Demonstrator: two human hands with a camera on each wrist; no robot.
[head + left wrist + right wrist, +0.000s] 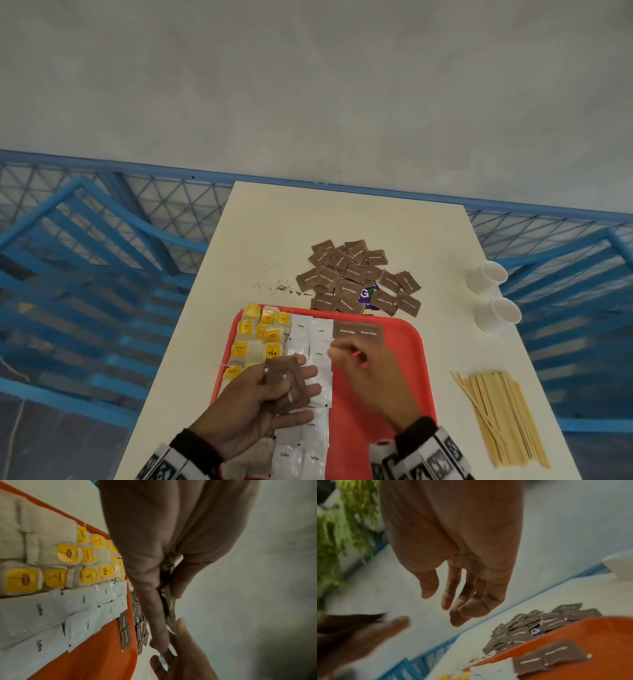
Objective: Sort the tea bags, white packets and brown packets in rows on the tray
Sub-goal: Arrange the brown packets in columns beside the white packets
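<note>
Head view first: my left hand (260, 401) lies palm up over the near left part of the tray, fingers stretched out and thumb pressed down on a small stack of brown packets (286, 385) resting across my palm. From the left wrist view the same stack shows edge-on, pinched between thumb and fingers (154, 615). My right hand (368, 368) hovers just to the right, above the bare red floor of the tray, fingers loosely spread and holding nothing; the right wrist view confirms the fingers (452, 588) hang relaxed and apart.

Beneath my hands, the red tray (416, 346) holds the tea bags (262, 334) with yellow tags in its left columns, the white packets (313, 346) marked "Coffee" in two columns beside them, and two placed brown packets (358, 331) side by side at the far edge, just right of the white ones. The rest of the tray to the right is bare red.

Past the tray's far rim, on the white table (342, 219), sits a loose pile of brown packets (359, 275) with a purple wrapper (368, 294) among them and dark crumbs (281, 287) to their left. Two white cups (493, 294) lie on their sides at the right, and a bundle of wooden stirrers (500, 418) lies nearer me.
</note>
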